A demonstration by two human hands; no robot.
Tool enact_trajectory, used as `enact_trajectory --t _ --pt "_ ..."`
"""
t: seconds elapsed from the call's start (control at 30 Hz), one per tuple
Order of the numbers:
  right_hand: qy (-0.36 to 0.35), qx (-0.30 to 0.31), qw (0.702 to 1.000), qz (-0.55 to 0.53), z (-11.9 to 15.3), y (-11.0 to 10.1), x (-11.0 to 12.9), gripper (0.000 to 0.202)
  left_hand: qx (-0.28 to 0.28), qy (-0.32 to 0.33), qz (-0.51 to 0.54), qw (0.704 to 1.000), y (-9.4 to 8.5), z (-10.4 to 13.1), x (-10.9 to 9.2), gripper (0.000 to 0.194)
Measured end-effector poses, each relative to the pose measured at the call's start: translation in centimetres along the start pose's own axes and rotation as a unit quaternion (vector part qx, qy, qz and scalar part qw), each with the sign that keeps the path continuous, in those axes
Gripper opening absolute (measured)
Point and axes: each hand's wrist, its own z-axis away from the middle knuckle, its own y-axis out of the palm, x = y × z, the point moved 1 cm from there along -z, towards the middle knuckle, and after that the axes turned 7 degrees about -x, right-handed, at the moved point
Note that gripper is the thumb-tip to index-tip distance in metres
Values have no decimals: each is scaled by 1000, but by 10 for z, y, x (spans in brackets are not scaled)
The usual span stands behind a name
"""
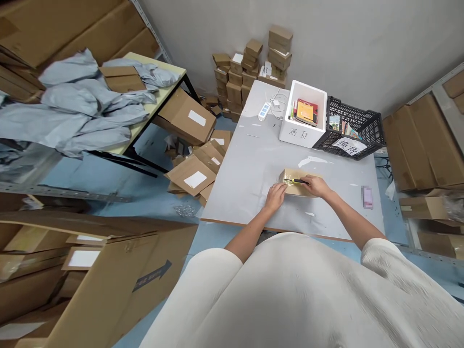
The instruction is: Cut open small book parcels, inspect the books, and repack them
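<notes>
A small cardboard box (302,190) with clear tape at its left end lies on the grey table (235,188), close to the front edge. My right hand (314,185) is closed round a yellow and black cutter (297,181), whose tip points left over the taped end. Against the box's left front corner rests my left hand (276,195); its fingers are bent together at the cardboard, and they are too small to tell whether they pinch it.
A white foam box (300,137) of books and a black crate (371,140) stand at the table's back right. A power strip (264,111) lies at the back left. Cartons (203,164) are heaped left of the table. A pinkish item (367,197) lies at the right.
</notes>
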Motion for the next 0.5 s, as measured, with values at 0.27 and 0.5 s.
enact_trajectory --t 0.27,0.5 --pt "-1 50 995 90 3 -16 21 41 1 19 -24 1000 3 4 5 36" --pt "0 51 993 103 7 -17 22 42 11 12 -33 999 2 0 4 36"
